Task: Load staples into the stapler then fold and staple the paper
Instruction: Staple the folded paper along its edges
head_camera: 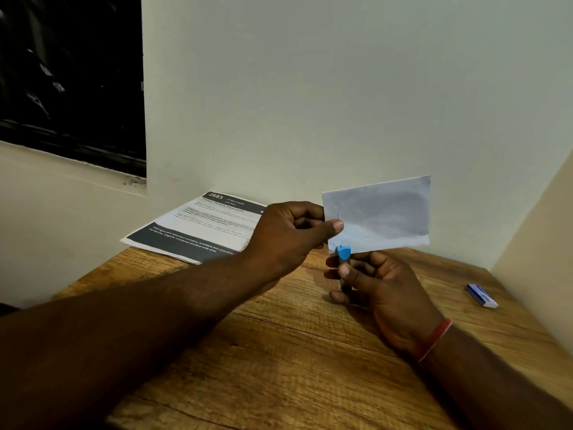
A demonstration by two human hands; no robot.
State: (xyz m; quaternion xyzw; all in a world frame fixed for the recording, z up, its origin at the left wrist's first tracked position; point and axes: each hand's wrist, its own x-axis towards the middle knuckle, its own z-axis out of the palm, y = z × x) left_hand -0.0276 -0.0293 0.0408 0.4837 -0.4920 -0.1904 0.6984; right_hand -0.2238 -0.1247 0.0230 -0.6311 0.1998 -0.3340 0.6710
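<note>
Left hand [291, 234] pinches the folded paper [383, 212] upright, letting the blue stapler [343, 254], gripped by right hand [386, 288], reach its seven-o'clock corner.

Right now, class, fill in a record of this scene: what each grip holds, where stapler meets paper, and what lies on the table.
left grip: pinches the folded paper at its left edge
right grip: holds the stapler, blue tip up
stapler position: at the paper's lower left corner
paper state: held up off the table
mark on paper: thin dark line near the left edge, likely a staple
on table: box at right, printed sheet at the back
</note>
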